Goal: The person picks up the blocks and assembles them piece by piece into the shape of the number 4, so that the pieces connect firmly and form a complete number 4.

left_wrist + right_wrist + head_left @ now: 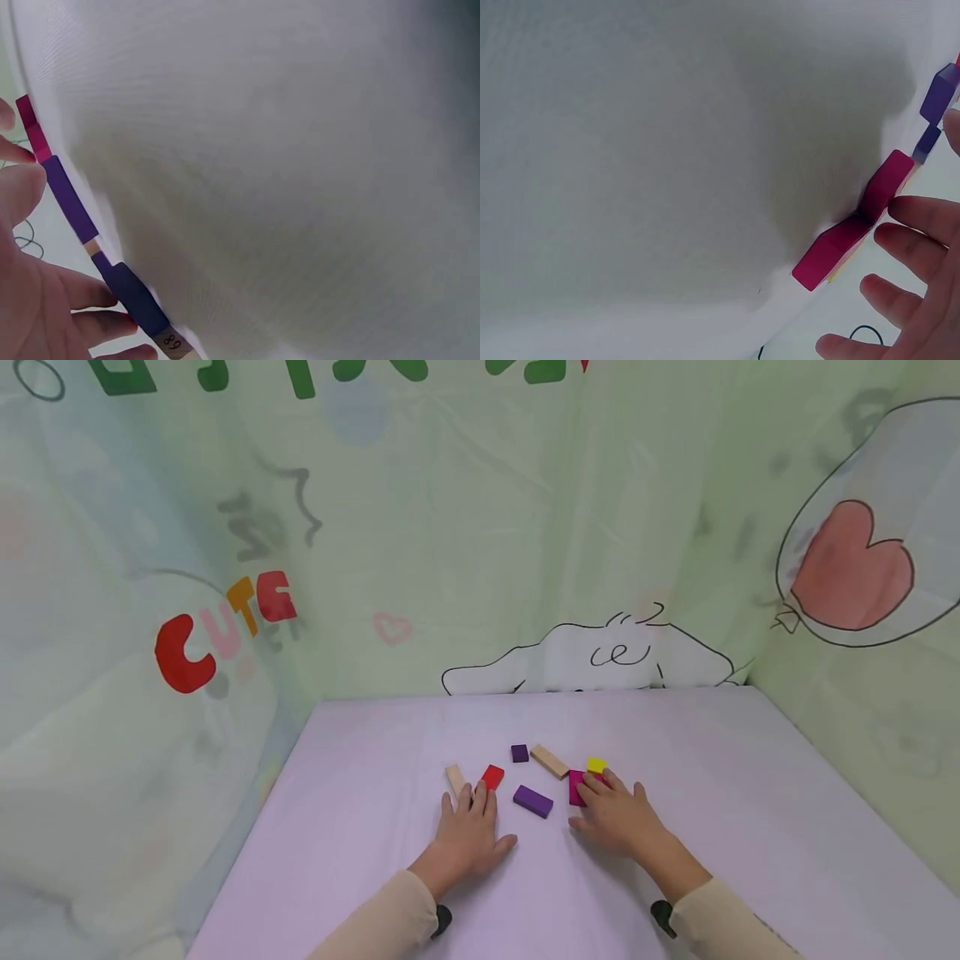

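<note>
On the purple tabletop, my left hand (468, 839) lies palm down with fingers spread, fingertips at a light wooden block (454, 778) and a red block (492, 776). In the left wrist view, those fingers reach a dark blue block (137, 298) beside a wooden block end (173, 342) with digits on it. My right hand (618, 817) has extended fingers over a magenta block (576, 787), partly hiding it. The right wrist view shows two magenta blocks meeting at an angle, the upper one (886, 184) at a fingertip. A yellow block (597, 765) sits just beyond those fingers.
Between the hands lies a purple block (533, 802). Farther back are a dark purple cube (520, 753) and a light wooden plank (550, 761), whose near end is by the magenta block. Printed cloth walls (480, 543) rise behind the tabletop (375, 760) and at both sides.
</note>
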{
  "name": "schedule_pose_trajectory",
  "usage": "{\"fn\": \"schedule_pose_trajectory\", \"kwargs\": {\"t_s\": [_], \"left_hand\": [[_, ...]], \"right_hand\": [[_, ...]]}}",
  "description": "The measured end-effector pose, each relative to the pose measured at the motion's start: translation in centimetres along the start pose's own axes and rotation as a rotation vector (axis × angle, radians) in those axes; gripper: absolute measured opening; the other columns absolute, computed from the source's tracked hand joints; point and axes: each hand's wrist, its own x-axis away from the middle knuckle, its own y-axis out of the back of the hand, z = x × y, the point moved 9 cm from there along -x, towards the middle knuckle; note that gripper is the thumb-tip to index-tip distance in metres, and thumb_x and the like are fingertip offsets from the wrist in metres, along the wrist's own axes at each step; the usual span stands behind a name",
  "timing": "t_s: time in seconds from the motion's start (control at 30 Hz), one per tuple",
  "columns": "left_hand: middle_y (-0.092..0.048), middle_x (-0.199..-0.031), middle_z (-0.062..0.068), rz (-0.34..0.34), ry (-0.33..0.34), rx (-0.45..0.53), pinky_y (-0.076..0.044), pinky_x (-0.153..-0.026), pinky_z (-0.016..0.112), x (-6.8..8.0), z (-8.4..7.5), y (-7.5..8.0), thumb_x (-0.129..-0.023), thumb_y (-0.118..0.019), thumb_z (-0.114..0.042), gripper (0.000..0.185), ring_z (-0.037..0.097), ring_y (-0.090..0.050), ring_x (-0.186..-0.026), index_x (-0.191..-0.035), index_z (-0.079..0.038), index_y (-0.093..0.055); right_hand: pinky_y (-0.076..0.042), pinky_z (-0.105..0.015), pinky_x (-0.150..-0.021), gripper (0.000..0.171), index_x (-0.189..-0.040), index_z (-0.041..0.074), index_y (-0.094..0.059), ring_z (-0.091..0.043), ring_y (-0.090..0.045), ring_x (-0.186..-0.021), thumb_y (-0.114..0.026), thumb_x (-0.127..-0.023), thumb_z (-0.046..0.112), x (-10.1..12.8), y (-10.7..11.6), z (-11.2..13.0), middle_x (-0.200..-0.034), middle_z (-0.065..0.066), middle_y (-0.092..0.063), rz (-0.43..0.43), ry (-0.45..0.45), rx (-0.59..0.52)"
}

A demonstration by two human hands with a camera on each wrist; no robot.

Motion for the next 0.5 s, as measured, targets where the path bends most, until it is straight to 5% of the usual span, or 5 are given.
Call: {"fn": "schedule_pose_trajectory", "kwargs": {"t_s": [0.5], "left_hand": [[-0.035,-0.167,0.011,0.015,0.006,-0.014,-0.029,-0.123,0.060,0.0,-0.3,0.7,-0.099,-0.051,-0.064,0.082,0.034,-0.033,-0.154,-0.159,-0.009,-0.040]], "right_hand": [[-0.033,-0.078,-0.107,0.062,-0.137,0.000,-0.064,-0.046,-0.042,-0.145,-0.078,-0.089,0.037,0.1,0.1,1.3,-0.146,-0.020,-0.059,0.065,0.023,0.064]]}}
